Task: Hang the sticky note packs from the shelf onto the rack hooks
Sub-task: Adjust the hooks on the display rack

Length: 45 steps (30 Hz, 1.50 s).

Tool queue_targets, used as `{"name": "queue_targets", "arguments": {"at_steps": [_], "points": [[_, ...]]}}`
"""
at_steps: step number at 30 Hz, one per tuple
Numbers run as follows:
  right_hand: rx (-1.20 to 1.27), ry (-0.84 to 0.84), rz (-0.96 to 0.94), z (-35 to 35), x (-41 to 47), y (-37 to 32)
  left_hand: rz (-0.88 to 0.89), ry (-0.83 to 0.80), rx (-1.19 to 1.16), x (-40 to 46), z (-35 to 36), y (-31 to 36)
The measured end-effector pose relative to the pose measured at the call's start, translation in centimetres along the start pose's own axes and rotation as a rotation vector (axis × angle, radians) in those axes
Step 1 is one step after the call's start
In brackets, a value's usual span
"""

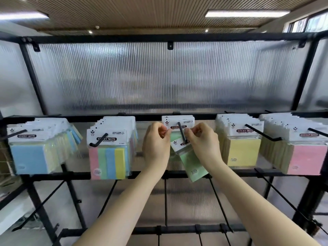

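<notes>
A green sticky note pack (192, 163) hangs tilted at the tip of the middle black hook (182, 131). My right hand (202, 144) pinches its white header card at the right. My left hand (156, 144) pinches the left edge of a pack header by the same hook; which pack it holds I cannot tell. A few green packs (177, 120) hang further back on that hook, against the rack bar.
Full hooks flank the middle one: blue-fronted packs (30, 158) far left, striped packs (108, 160), yellow packs (243, 151), pink packs (305, 158) far right. Bare black hooks (220, 201) jut from the lower bars. Ribbed translucent panel (159, 77) backs the rack.
</notes>
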State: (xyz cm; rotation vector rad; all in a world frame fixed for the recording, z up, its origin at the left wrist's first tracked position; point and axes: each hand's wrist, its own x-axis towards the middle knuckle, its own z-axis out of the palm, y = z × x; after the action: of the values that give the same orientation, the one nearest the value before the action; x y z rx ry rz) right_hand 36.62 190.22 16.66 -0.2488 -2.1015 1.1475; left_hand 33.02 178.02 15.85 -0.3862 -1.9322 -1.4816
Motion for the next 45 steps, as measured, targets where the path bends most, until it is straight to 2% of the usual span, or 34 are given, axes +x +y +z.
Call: {"name": "queue_targets", "arguments": {"at_steps": [5,9,12,15,19,21,26,30,36,45], "points": [[0.022,-0.036,0.004,-0.6,-0.6,-0.2,0.004,-0.027,0.029,-0.2,-0.5,0.6],[0.205,-0.038,-0.041,-1.8,-2.3,-0.2,0.075,0.02,0.03,-2.4,-1.5,1.1],[0.369,0.023,-0.142,-2.7,-4.1,-0.8,0.129,0.079,-0.104,-4.7,-2.7,2.0],[0.437,0.095,-0.237,-3.3,-5.6,-1.7,0.173,0.017,-0.229,-7.1,-4.0,3.2],[0.52,0.142,-0.286,-3.6,-7.2,-2.6,0.052,-0.074,-0.389,-8.8,-4.7,4.6],[0.555,0.124,-0.287,-3.8,-7.9,-2.7,0.059,-0.082,-0.395,-8.9,-5.2,4.9],[0.668,-0.004,-0.296,-4.3,-8.8,-2.9,0.14,0.016,-0.377,-8.8,-6.2,5.5],[0.653,-0.05,-0.347,-4.8,-8.8,-3.6,0.128,0.06,-0.39,-8.3,-6.4,5.7],[0.515,-0.035,-0.402,-4.7,-7.9,-4.3,0.141,0.021,-0.319,-6.9,-5.9,6.0],[0.362,-0.062,-0.268,-3.3,-6.5,-2.5,0.129,-0.048,-0.16,-6.7,-4.9,3.8]]}}
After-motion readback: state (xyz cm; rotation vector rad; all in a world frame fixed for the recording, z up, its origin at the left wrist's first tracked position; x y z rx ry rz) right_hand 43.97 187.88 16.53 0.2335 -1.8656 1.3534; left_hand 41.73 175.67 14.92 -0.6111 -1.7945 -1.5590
